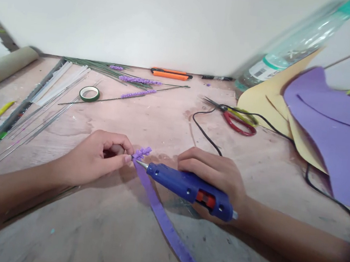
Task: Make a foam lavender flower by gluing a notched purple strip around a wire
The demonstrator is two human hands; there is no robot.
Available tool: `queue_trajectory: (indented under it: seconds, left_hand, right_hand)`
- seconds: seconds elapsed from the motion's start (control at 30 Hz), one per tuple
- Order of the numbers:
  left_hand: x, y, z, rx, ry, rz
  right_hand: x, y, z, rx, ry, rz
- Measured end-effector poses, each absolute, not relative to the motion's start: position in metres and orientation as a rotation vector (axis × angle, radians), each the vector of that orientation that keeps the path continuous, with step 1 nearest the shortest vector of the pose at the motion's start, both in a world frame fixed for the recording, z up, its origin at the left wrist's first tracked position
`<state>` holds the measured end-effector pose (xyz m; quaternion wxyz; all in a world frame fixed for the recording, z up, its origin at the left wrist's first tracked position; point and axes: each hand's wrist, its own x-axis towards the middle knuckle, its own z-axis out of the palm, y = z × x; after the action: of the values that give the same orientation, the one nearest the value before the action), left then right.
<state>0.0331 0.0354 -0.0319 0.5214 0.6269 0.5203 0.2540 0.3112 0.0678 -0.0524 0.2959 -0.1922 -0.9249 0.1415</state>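
Observation:
My left hand (103,154) pinches a thin dark stem between thumb and forefinger. At its tip sits a small purple paper flower (143,152), with a long purple strip (160,213) trailing from it toward the bottom edge. The other end of what seems the same stem (39,204) shows below my left forearm. My right hand (211,172) is wrapped around a blue hot glue gun (172,180). The gun's metal nozzle points left and meets the strip just below the flower, close to my left fingertips. My right palm and the gun's handle are hidden.
Finished purple sprigs (138,93), green tape (89,93), glue sticks (58,81) and wires (47,122) lie at the back left. An orange cutter (171,74) is by the wall. Scissors (240,123), a black cord (206,130), purple sheets (334,127) and a bottle (272,62) are right.

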Motion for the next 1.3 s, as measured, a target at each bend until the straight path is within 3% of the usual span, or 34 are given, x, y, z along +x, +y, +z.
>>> queue_trajectory:
  seconds: [1.3]
  left_hand:
    - [0.0327,0.0356,-0.0329,1.503,1.207,0.634]
  right_hand:
    - [0.3105,0.0657,-0.0477,-0.578,-2.513,0.468]
